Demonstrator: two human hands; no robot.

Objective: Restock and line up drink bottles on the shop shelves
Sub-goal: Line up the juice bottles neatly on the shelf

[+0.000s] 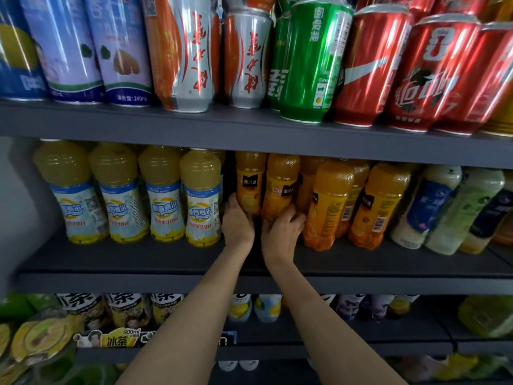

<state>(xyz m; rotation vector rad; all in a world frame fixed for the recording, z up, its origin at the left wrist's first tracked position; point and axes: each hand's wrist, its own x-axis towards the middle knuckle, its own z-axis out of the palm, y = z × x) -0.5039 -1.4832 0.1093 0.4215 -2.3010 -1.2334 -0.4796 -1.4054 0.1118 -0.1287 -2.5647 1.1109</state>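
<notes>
On the middle shelf (166, 262) stand orange juice bottles with black labels. My left hand (237, 222) grips the lower part of the leftmost orange bottle (249, 179). Beside it, my right hand (281, 232) grips the base of a second orange bottle (280, 187). Both bottles sit back from the shelf's front edge. Further orange bottles (329, 201) stand to the right, tilted in the wide-angle view. A row of pale yellow juice bottles (163, 195) with blue-white labels lines the left side.
The top shelf (194, 123) carries cans: blue-white, orange-silver, green (308, 59) and red (372, 68). White and green bottles (455, 209) stand at the right of the middle shelf. The lower shelf holds iced tea bottles (127, 309) and packets at the left.
</notes>
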